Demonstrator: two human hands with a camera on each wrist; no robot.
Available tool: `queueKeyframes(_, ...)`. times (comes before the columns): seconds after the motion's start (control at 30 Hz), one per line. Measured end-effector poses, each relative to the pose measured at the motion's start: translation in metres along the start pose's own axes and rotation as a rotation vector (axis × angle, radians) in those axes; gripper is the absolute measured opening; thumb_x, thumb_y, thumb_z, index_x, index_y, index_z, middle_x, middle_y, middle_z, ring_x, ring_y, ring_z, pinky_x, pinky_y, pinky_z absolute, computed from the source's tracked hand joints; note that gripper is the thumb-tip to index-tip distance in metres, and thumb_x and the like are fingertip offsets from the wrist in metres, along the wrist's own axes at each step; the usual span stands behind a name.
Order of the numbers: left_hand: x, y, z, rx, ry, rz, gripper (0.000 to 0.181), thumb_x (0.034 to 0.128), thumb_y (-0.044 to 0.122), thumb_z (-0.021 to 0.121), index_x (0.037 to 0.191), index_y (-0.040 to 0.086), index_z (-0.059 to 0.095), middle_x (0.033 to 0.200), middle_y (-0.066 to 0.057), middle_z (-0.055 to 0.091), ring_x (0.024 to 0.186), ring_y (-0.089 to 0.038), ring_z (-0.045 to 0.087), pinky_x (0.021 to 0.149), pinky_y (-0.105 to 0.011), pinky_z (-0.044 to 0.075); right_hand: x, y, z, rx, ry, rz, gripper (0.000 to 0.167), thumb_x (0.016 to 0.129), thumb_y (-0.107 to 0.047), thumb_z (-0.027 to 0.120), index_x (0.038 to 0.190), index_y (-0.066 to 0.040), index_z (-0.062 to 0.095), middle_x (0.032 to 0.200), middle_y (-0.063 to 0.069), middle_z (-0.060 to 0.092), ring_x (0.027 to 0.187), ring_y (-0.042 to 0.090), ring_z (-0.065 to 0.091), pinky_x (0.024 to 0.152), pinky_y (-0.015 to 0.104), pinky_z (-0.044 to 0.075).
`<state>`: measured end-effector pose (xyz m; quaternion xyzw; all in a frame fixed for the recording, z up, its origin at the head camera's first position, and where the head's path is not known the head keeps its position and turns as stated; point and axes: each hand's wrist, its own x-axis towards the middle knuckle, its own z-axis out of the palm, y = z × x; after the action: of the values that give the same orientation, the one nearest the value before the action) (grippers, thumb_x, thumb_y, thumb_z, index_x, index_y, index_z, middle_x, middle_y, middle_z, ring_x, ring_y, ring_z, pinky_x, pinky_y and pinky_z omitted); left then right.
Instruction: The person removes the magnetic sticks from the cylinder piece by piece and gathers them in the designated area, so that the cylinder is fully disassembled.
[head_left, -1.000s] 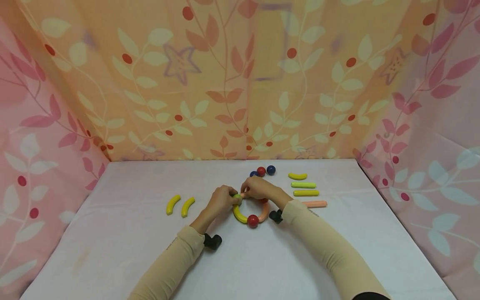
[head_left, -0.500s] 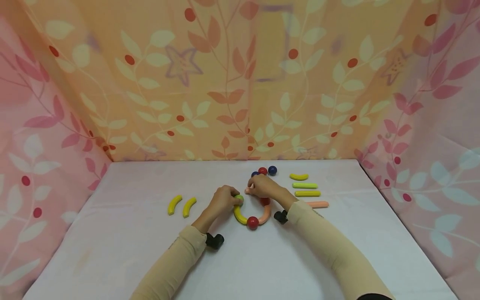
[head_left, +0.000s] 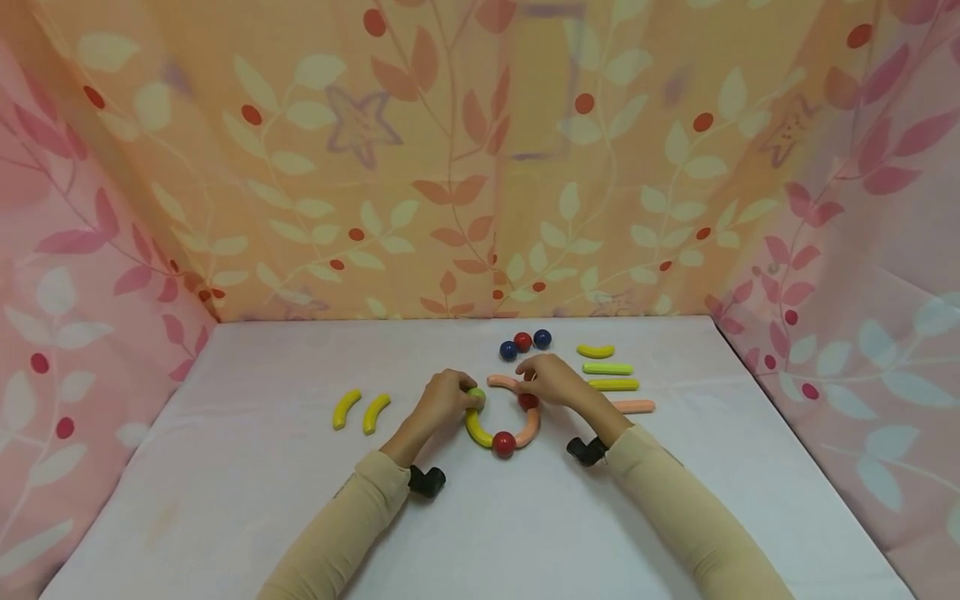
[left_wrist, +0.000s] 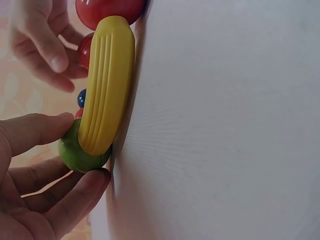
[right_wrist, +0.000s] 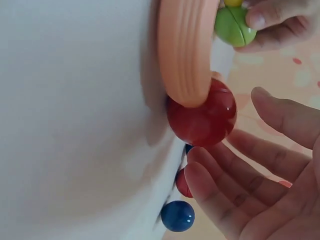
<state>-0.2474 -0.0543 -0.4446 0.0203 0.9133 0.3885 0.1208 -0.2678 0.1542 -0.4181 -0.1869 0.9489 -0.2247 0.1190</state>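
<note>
My left hand [head_left: 444, 402] pinches a green ball [left_wrist: 80, 152] between thumb and fingers; the ball joins one end of a yellow curved piece [left_wrist: 107, 85]. The yellow piece's other end meets a red ball [head_left: 504, 443], followed by an orange curved piece [right_wrist: 185, 50] and a second red ball [right_wrist: 205, 115]. Another orange curved piece [head_left: 501, 381] extends from that ball toward the green one, with a gap between them. Beside the second red ball, my right hand [right_wrist: 270, 170] is open, thumb apart from the fingers.
Behind the ring lie two blue balls [head_left: 542, 338] and a red ball [head_left: 522, 341]. At the right are a small yellow curve [head_left: 596, 352] and green [head_left: 607, 368], yellow [head_left: 615, 384] and orange sticks [head_left: 634, 407]. Two yellow curves [head_left: 347, 409] lie left.
My right hand has let go of the far orange curved piece's free end and moved right, to the second red ball. That end has moved away from the green ball. My left hand stays in place.
</note>
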Motion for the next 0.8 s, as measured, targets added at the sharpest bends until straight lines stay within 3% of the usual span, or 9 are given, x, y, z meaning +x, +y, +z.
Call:
queueKeyframes(0.33, 0.000, 0.001, -0.001, 0.000, -0.002, 0.000, 0.036, 0.0821, 0.020, 0.078, 0.113, 0.003, 0.070, 0.108, -0.010, 0.071, 0.097, -0.021, 0.061, 0.092, -0.038, 0.054, -0.015, 0.000, 0.012, 0.097, 0.098, 0.115, 0.039, 0.086, -0.023, 0.074, 0.119, -0.001, 0.068, 0.103, 0.014, 0.070, 0.087, 0.021, 0.062, 0.080, 0.036, 0.054)
queueKeyframes(0.57, 0.000, -0.002, -0.003, 0.006, -0.025, 0.046, 0.035, 0.0833, 0.019, 0.077, 0.115, 0.004, 0.070, 0.106, -0.008, 0.071, 0.092, -0.019, 0.061, 0.085, -0.033, 0.055, -0.015, 0.000, 0.018, 0.085, 0.103, 0.122, 0.036, 0.084, -0.020, 0.076, 0.113, 0.000, 0.070, 0.091, 0.011, 0.071, 0.078, 0.018, 0.059, 0.072, 0.031, 0.051)
queueKeyframes(0.8, 0.002, -0.005, -0.002, 0.008, -0.066, 0.089, 0.035, 0.0843, 0.018, 0.075, 0.116, 0.006, 0.070, 0.108, -0.008, 0.070, 0.095, -0.020, 0.061, 0.084, -0.033, 0.055, -0.015, -0.001, 0.023, 0.055, 0.111, 0.130, 0.030, 0.082, -0.020, 0.077, 0.105, -0.001, 0.073, 0.085, 0.007, 0.070, 0.078, 0.018, 0.056, 0.071, 0.030, 0.047)
